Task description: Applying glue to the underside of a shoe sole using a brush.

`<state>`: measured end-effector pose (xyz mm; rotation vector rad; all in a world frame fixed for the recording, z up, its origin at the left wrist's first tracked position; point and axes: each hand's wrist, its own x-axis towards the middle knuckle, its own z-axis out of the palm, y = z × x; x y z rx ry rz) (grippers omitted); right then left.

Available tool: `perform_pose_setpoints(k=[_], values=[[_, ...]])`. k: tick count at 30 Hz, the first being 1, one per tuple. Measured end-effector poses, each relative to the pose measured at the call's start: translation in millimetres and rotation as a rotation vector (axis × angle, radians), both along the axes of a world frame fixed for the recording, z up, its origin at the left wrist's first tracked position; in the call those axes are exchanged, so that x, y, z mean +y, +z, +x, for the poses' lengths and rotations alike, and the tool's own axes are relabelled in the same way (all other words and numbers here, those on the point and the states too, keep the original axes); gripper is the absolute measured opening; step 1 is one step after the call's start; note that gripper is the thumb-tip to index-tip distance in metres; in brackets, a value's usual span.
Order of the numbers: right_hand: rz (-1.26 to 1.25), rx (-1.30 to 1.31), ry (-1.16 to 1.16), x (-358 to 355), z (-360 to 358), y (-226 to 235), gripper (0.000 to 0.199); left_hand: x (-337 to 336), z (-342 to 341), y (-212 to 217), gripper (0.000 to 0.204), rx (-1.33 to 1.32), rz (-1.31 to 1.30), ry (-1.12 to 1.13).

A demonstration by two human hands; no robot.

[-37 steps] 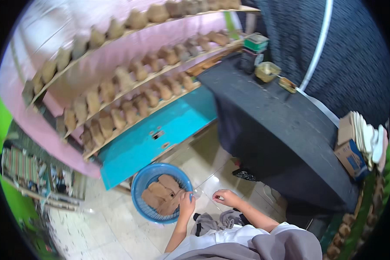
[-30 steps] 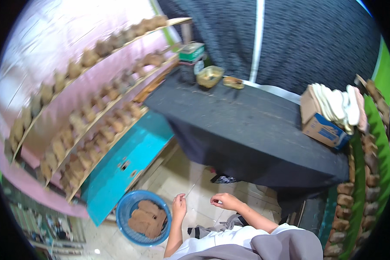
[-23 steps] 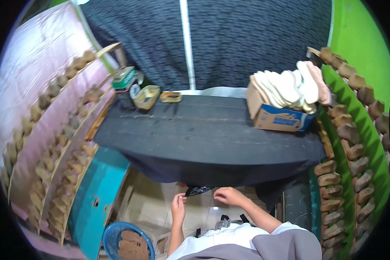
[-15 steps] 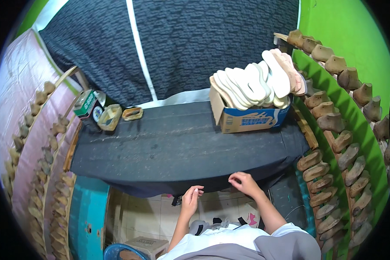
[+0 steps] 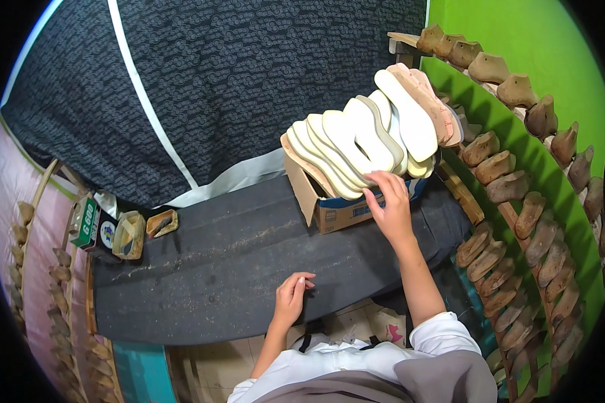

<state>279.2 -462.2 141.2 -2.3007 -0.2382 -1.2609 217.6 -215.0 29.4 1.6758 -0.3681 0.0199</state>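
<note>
A thick bunch of shoe insoles [image 5: 346,141], mostly white with some tan and pinkish ones, stands up out of a cardboard box [image 5: 348,216]. My right hand [image 5: 391,209] reaches over the front of this box. Its fingertips are at the lower ends of the white insoles, with thumb and fingers apart; whether they touch an insole I cannot tell. My left hand [image 5: 289,303] holds nothing and hovers over the table's near edge, fingers loosely bent and a little apart from the thumb.
The box stands on a dark cloth-covered table [image 5: 215,269]. At its left end are a green and black can [image 5: 95,228], a plastic tub [image 5: 129,235] and a small dish [image 5: 162,223]. Racks of wooden shoe lasts [image 5: 494,168] line both sides.
My right hand has moved up and forward from the table's edge to the insoles. The left hand has come slightly forward over the table. The view has shifted and tilted.
</note>
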Motion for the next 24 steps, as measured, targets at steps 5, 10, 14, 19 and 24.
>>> perform_pose_setpoints(k=[5, 10, 14, 19, 24], values=[[-0.046, 0.115, -0.200, 8, 30, 1, 0.032, 13, 40, 3, 0.024, 0.005, 0.038, -0.071], [-0.085, 0.128, -0.270, 9, 42, -2, 0.027, 24, 58, 6, 0.024, 0.007, 0.075, -0.096], [-0.045, -0.029, -0.250, 6, 49, 0, 0.018, 28, 60, 0, 0.024, 0.016, 0.045, -0.081], [0.148, -0.146, -0.286, 4, 40, 10, 0.019, 34, 51, -3, 0.024, 0.026, 0.043, -0.035], [0.980, -0.024, 0.228, 20, 15, -11, 0.026, 41, 33, -6, 0.023, 0.047, 0.020, 0.060]])
